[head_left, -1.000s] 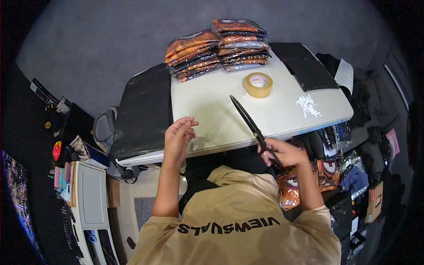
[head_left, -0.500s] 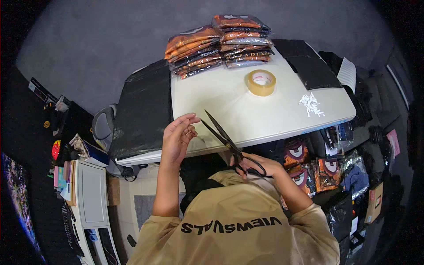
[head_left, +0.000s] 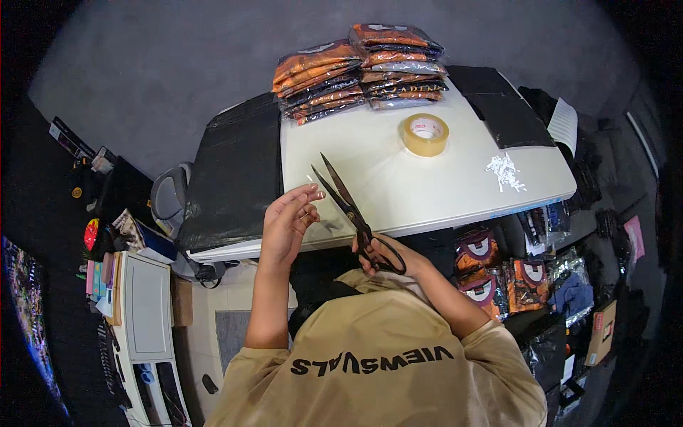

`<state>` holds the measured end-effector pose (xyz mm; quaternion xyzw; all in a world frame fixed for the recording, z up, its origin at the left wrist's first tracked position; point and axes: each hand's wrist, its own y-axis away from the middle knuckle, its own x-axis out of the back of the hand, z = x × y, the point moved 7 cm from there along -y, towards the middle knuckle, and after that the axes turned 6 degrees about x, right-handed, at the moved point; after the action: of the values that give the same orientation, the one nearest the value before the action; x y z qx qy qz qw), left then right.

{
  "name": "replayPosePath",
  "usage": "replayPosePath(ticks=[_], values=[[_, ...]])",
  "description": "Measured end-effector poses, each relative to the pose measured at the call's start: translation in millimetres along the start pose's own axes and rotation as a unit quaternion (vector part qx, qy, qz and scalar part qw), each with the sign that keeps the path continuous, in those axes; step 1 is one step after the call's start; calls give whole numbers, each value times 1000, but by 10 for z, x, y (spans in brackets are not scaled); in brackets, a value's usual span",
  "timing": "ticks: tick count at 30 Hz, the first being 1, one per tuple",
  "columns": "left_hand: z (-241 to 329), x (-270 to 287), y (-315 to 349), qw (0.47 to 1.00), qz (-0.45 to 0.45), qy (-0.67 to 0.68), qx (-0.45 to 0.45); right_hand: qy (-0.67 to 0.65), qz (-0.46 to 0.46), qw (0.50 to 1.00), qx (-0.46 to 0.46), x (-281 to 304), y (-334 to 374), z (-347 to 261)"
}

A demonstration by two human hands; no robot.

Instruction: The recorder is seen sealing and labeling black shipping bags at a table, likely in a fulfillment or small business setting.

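Note:
My right hand [head_left: 391, 255] is wrapped round the handles of a pair of long black scissors [head_left: 347, 199]. The blades are parted and point up and away over the near edge of the white table [head_left: 348, 153]. My left hand [head_left: 290, 213] is raised beside the blades, its thumb and fingertips pinched together close to them. Whatever lies between those fingertips is too small to make out. Farther back on the tabletop stands a roll of clear yellowish tape [head_left: 435, 144]. A heap of small white strips [head_left: 505, 173] lies toward the right end of the table.
Two stacks of plastic-bagged folded clothing [head_left: 318, 75] stand at the table's back. Black plastic sheets [head_left: 231, 181] cover its left part, with a black package [head_left: 516, 117] at the right. More bagged clothing [head_left: 528, 283] lies below right. A white cabinet [head_left: 149, 306] stands lower left.
The scissors and my right hand have moved up and to the left, bringing the blades beside my left fingertips. My left hand has barely moved.

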<state>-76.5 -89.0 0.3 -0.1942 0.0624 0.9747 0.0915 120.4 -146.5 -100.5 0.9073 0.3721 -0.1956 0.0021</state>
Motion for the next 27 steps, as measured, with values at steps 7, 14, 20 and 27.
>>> replayPosePath(ticks=[7, 14, 20, 27], values=[[28, 30, 48, 1000, 6, -8, -8, -7, 8, 1000, -8, -80, -40, 11], [10, 58, 74, 1000, 7, -9, -9, -5, 2, 1000, -3, -104, -48, 29], [12, 74, 99, 1000, 7, -19, -9, -5, 2, 1000, -4, -92, -70, 98], [-29, 133, 75, 1000, 6, -15, -8, 20, 12, 1000, -5, -87, -75, 98]])
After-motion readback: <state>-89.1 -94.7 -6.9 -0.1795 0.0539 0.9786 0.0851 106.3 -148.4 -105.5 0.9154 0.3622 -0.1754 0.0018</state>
